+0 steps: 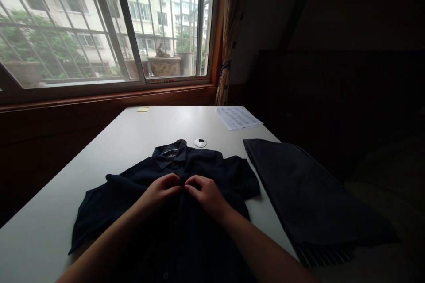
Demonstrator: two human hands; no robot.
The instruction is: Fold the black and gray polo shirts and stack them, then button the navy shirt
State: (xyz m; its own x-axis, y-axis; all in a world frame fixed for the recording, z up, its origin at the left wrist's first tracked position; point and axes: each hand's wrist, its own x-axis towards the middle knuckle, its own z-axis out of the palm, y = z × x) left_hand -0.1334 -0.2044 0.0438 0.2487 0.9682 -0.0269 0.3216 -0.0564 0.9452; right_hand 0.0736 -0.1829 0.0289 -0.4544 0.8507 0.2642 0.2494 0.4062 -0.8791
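A dark navy short-sleeved shirt [206,163] lies front side up on the white table [109,150], its collar toward the window. My left hand [168,185] pinches the front placket a little below the collar. From the other side my right hand [202,190] pinches the same strip of cloth, the fingertips of both hands nearly meeting. Whatever button sits between the fingers is too dark and small to make out. Lower on the placket, a few small buttons show faintly.
Dark folded cloth [308,194] drapes over the table's right edge. Beyond the collar lies a round white disc with a black spot [200,142]. Printed papers [237,117] and a yellow sticky note [143,109] lie at the far edge, below a barred window [159,22] and a tied curtain [227,53].
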